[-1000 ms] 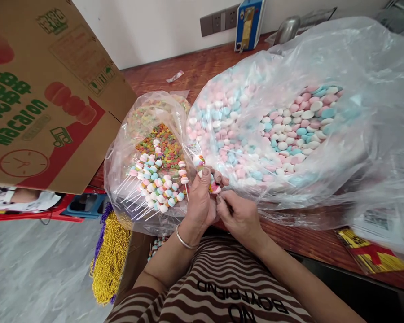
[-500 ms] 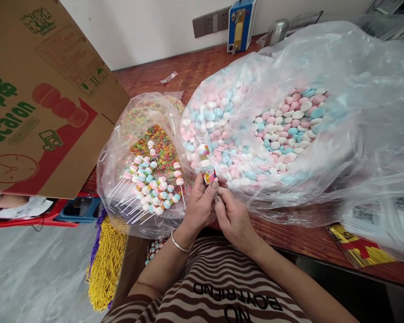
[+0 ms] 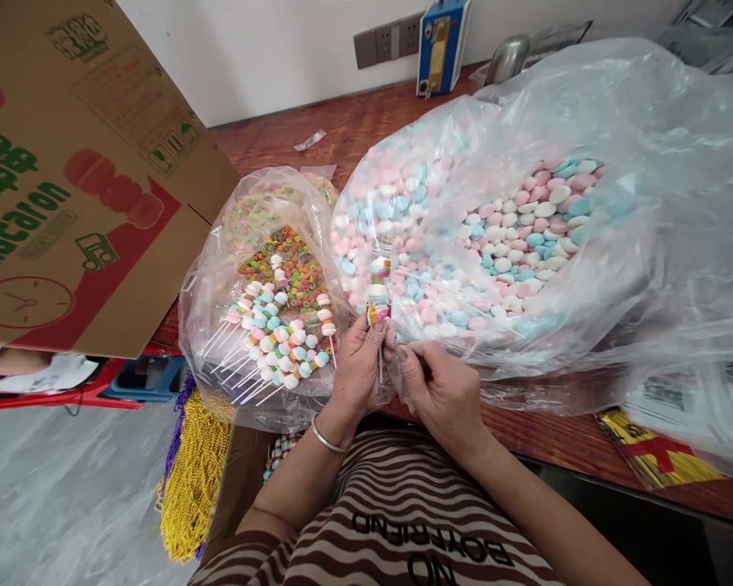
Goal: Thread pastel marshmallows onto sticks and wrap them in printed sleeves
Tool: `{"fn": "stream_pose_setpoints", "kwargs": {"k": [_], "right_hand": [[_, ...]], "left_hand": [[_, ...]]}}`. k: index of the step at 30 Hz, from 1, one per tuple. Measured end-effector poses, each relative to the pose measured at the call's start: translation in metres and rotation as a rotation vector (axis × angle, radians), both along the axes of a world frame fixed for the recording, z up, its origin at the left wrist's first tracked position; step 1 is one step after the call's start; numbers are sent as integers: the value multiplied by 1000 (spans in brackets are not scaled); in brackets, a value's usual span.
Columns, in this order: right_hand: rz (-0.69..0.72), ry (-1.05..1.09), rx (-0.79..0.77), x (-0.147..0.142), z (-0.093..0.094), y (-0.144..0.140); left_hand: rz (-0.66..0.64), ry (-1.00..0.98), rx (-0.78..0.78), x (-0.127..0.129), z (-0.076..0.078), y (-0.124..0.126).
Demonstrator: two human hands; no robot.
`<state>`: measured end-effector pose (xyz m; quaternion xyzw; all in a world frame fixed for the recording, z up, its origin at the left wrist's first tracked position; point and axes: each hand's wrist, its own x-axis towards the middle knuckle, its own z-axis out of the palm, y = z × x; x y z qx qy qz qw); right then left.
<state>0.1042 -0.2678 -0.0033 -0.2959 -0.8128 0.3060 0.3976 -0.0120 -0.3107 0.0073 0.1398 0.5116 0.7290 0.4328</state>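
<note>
A marshmallow skewer (image 3: 379, 285) in a clear wrapper stands upright in my left hand (image 3: 355, 358), which is closed around its lower part. Colourful printing shows on the wrapper just above my thumb, and the white stick sticks out below. My right hand (image 3: 443, 391) is a little to the right with thumb and fingertips pinched; what they hold, perhaps clear film, is too faint to make out. Left of my hands, several finished marshmallow skewers (image 3: 274, 342) lie on a clear bag (image 3: 195, 325) of small coloured candy rings (image 3: 287, 252).
A big clear bag (image 3: 623, 268) of pink, white and blue marshmallows (image 3: 525, 220) covers the right side of the wooden table (image 3: 269, 134). A cardboard box (image 3: 98, 195) stands at left. Gold bead strings (image 3: 192, 480) hang below it. A blue device (image 3: 443, 49) is by the wall.
My right hand has moved away to the right from my left hand, staying pinched. The wrapped skewer and its stick are now in fuller view in my left hand.
</note>
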Motion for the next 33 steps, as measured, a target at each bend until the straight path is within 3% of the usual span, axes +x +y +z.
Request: {"fn": "stream_pose_setpoints", "kwargs": {"k": [2, 5, 8, 10, 12, 19, 27, 33], "right_hand": [[-33, 52, 26, 1, 4, 9], [41, 115, -97, 0, 10, 20], [123, 150, -237, -1, 13, 24], [118, 141, -241, 0, 14, 23], [72, 104, -165, 2, 13, 22], [-101, -112, 321, 4, 14, 25], [-92, -125, 457, 0, 15, 29], [-5, -129, 555, -1, 14, 29]], "left_hand": [[-93, -76, 11, -1, 3, -1], [-218, -215, 14, 0, 8, -3], [-257, -271, 46, 1, 8, -4], [-275, -252, 62, 1, 6, -4], [-308, -221, 68, 0, 4, -4], [-354, -124, 40, 1, 5, -5], [-309, 243, -49, 8, 3, -6], [-113, 601, -120, 12, 1, -6]]}}
